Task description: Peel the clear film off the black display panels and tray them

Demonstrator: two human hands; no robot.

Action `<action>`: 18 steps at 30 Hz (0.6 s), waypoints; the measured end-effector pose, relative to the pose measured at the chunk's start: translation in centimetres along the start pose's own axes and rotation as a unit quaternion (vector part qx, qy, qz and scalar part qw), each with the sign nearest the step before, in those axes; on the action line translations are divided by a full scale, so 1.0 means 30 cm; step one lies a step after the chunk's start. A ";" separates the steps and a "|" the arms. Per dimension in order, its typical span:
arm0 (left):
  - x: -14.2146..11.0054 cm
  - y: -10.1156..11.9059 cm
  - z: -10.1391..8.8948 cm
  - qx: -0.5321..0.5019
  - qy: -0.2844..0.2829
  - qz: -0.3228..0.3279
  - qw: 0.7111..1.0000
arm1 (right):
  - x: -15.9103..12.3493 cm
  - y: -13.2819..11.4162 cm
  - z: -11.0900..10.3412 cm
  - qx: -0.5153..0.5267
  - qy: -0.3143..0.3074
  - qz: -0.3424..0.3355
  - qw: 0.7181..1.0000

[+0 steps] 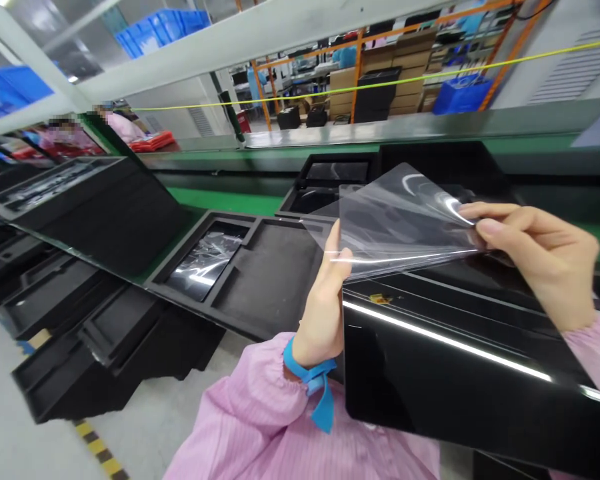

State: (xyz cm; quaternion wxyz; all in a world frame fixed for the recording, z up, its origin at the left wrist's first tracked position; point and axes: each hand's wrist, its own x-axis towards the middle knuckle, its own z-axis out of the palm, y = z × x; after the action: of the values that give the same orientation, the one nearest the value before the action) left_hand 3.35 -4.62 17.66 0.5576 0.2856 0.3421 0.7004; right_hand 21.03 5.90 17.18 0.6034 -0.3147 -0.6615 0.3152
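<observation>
A glossy black screen panel (445, 373) is held up in front of my body, reflecting a bright strip of light. My left hand (325, 300) grips its left edge, with a blue band round the wrist. Between thumb and fingers, my right hand (535, 247) pinches a clear protective film (400, 207). The film is lifted and folded back over the upper part of the panel, partly peeled from it. A small yellow mark (380, 299) shows near the panel's upper left. The far right end of the panel runs toward the frame's edge.
A black foam tray (275, 267) lies on the bench to the left, with a film-wrapped panel (205, 263) in one compartment. Behind it stand more black trays (335, 170). Stacked black trays (80, 307) fill the lower left. A metal shelf rail (220, 43) crosses above.
</observation>
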 end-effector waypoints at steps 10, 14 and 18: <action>0.004 0.006 -0.031 0.044 0.017 -0.018 0.999 | -0.003 0.044 0.032 0.015 0.015 0.007 1.000; 0.008 0.028 -0.051 0.082 0.032 -0.027 0.996 | 0.003 0.039 0.051 0.035 -0.010 0.007 0.999; 0.053 0.096 -0.108 0.140 0.099 0.022 0.985 | 0.020 0.097 0.012 -0.022 -0.098 0.019 0.995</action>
State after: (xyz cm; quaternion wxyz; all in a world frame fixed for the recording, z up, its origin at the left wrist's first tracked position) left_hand -1.21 -4.01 18.04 0.4599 0.2975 0.4836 0.6828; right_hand 20.72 8.12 15.21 0.5225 -0.3077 -0.7181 0.3415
